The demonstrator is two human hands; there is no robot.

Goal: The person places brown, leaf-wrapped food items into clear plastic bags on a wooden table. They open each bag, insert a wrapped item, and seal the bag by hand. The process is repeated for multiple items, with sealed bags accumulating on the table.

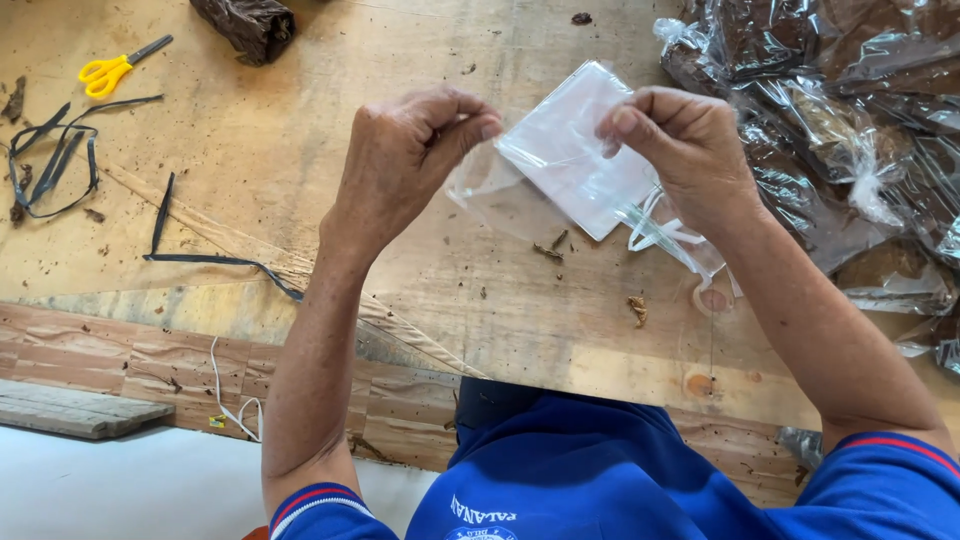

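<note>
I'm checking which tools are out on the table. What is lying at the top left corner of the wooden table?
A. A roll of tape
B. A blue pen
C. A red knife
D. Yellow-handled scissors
D: yellow-handled scissors lie on the wooden table at the upper left, far from both hands, above some dark strips.

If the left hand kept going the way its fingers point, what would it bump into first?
The left hand points right, toward the right hand. It would most likely meet the clear plastic bag first, which it already pinches at one edge; the right hand lies just beyond.
</note>
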